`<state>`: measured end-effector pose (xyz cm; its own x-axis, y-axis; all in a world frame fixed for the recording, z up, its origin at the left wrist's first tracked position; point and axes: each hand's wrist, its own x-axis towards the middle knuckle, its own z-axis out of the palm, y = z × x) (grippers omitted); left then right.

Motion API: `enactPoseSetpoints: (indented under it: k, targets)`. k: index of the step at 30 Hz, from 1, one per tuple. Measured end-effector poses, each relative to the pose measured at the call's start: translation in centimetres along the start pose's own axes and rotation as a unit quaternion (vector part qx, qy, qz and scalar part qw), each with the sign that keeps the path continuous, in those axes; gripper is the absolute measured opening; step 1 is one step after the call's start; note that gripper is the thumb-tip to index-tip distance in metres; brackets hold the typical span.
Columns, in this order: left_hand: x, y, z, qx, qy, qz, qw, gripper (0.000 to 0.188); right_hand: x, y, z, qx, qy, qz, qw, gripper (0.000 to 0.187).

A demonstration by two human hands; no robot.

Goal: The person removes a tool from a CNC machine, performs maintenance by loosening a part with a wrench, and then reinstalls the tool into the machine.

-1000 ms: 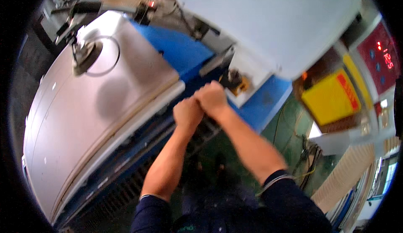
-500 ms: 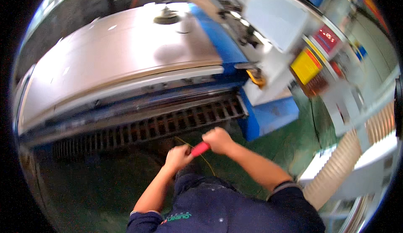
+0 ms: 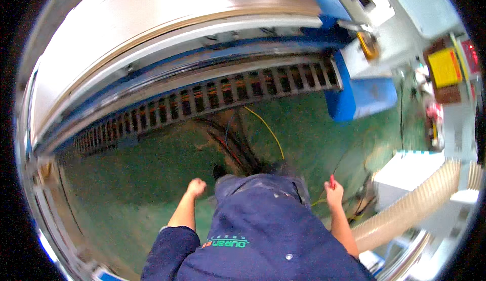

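Observation:
My right hand (image 3: 334, 195) hangs beside my body on the right, fingers closed round a red-handled tool (image 3: 332, 181). Only a short red piece shows above the fist, and a thin dark line runs on from it; whether that is its shaft or a cable on the floor I cannot tell. On the other side, my left hand (image 3: 196, 186) is curled closed over the green floor, with nothing seen in it. Neither hand touches the large blue machine (image 3: 362, 96) in front of me.
A broad pale sheet (image 3: 187, 0) covers the machine's bed. Along its front runs a slotted black cable chain (image 3: 223, 92). Dark cables and a yellow cable (image 3: 267, 126) lie on the green floor. At right are a ribbed beige hose (image 3: 410, 205) and a yellow label (image 3: 445, 67).
My hands, together at the red handle before, have parted: the left dropped to the left, the right carried the red-handled tool rightward. The machine now appears closer and shifted up in view.

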<state>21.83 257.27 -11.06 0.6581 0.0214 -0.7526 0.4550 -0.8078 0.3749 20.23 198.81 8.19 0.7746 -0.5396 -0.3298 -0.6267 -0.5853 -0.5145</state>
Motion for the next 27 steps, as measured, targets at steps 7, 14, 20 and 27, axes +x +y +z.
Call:
enactPoseSetpoints:
  k: [7,14,20,27]
  targets:
    - [2.7,26.3,-16.5,-0.316,0.029,0.113,0.941,0.014,1.6,-4.1,2.1,0.118,0.001,0.064,0.991,0.035]
    - [3.9,51.0,-15.2,-0.301,-0.029,0.342,0.890,0.014,11.1,-8.4,-1.6,0.200,0.068,-0.087,0.974,0.043]
    - [4.9,73.2,-13.2,-0.275,0.031,0.493,0.825,0.040,14.9,-5.7,-8.5,0.190,0.063,-0.104,0.974,0.040]
    - [8.8,87.2,-17.1,-0.083,0.150,0.548,0.818,0.084,14.4,-1.5,-11.2,0.199,0.157,-0.018,0.967,0.039]
